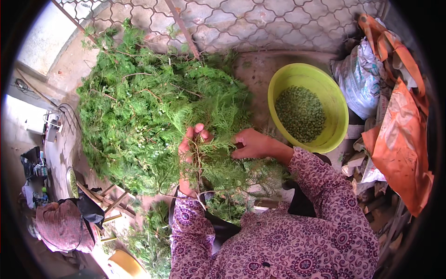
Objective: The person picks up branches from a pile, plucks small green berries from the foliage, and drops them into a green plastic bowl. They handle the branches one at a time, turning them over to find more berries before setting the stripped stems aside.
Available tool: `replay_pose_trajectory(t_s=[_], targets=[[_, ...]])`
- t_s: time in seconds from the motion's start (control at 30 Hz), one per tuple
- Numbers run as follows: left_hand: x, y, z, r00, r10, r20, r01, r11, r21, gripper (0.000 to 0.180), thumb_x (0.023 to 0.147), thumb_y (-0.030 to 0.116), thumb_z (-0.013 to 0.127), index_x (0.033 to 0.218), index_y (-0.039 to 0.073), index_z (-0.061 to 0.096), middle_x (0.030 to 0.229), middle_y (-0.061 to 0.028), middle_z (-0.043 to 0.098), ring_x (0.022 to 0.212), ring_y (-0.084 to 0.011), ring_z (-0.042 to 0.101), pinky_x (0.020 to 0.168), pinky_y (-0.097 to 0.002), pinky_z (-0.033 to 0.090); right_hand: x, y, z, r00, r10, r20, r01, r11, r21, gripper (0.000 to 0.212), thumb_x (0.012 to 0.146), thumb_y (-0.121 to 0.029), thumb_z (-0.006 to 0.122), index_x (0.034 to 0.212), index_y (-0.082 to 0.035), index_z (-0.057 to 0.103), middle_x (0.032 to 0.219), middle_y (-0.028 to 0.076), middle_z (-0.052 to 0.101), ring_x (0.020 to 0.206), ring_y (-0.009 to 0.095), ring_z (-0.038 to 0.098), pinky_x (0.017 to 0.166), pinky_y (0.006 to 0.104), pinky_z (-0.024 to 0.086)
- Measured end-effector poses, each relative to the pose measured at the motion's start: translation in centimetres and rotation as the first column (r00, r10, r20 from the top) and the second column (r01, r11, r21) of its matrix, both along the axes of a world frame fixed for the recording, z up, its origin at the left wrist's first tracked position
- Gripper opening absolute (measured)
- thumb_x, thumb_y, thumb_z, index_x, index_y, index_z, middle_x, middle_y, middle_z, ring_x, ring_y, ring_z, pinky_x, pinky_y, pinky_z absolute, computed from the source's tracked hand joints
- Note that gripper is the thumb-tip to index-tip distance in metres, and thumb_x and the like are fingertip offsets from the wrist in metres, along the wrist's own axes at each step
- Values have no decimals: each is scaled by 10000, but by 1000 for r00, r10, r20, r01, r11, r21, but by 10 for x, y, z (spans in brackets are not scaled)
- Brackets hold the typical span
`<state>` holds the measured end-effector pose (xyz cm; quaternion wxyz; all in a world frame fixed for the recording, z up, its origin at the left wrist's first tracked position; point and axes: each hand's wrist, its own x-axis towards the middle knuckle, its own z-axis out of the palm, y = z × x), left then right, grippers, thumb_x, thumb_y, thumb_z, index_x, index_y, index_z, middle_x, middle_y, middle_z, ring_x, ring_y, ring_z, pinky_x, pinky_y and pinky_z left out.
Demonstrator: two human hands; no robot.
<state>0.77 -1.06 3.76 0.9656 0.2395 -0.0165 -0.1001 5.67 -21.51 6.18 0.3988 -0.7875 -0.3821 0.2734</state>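
A leafy evergreen branch (200, 160) with a thin brown stem is upright in front of me, its forked cut end toward my lap. My left hand (188, 149) is closed around its stem, fingertips curled up behind the sprays. On the branch's right side, my right hand (251, 143) pinches at the feathery leaves; what lies between its fingertips is too small to make out. Behind both hands spreads a large heap of cut green branches (125, 100). To the right stands a yellow-green basin (340, 100) with many small green cones (301, 114) in its bottom.
A wire mesh (260, 21) runs along the far side. At the right are a white sack (357, 76), orange sheeting (400, 144) and stacked wood pieces. On the left are a wooden-legged stool (116, 202), a draped cloth (62, 225) and a yellow container (127, 264).
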Motion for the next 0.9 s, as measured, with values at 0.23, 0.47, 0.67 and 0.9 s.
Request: replay_pose_trajectory(t_s=[0.23, 0.47, 0.67, 0.9], targets=[[-10, -7, 10, 981, 169, -92, -160, 983, 96, 360, 900, 320, 433, 1101, 27, 489, 882, -36, 507, 716, -167, 515, 585, -281, 459, 8, -7, -2, 846, -132, -517, 251, 954, 167, 208, 776, -184, 603, 860, 7, 596, 665, 5, 563, 598, 85, 519, 560, 230, 418], [-8, -4, -6, 989, 52, 137, -87, 960, 266, 514, 830, 354, 548, 1198, 18, 421, 993, -57, 519, 814, -150, 541, 634, -283, 494, 13, -15, 5, 699, -226, -679, 417, 900, 129, 232, 794, -265, 606, 784, -33, 603, 664, 18, 575, 553, 77, 526, 512, 194, 417], [-12, 13, -2, 990, 95, 109, -114, 975, 193, 564, 805, 362, 584, 1210, 6, 418, 1116, -88, 513, 792, -180, 543, 609, -317, 496, 50, -74, 10, 567, -535, -627, 815, 478, 328, 194, 815, -209, 527, 830, -25, 587, 728, 55, 608, 563, 75, 551, 471, 183, 411], [3, 29, -23, 891, 356, -281, -283, 921, 268, 320, 896, 289, 432, 1051, 21, 510, 779, -82, 564, 673, -173, 526, 505, -277, 417, 62, -132, 1, 264, -568, 780, 843, 529, 100, 500, 706, -142, 624, 1158, 17, 481, 1086, 150, 565, 987, 271, 543, 865, 359, 418]])
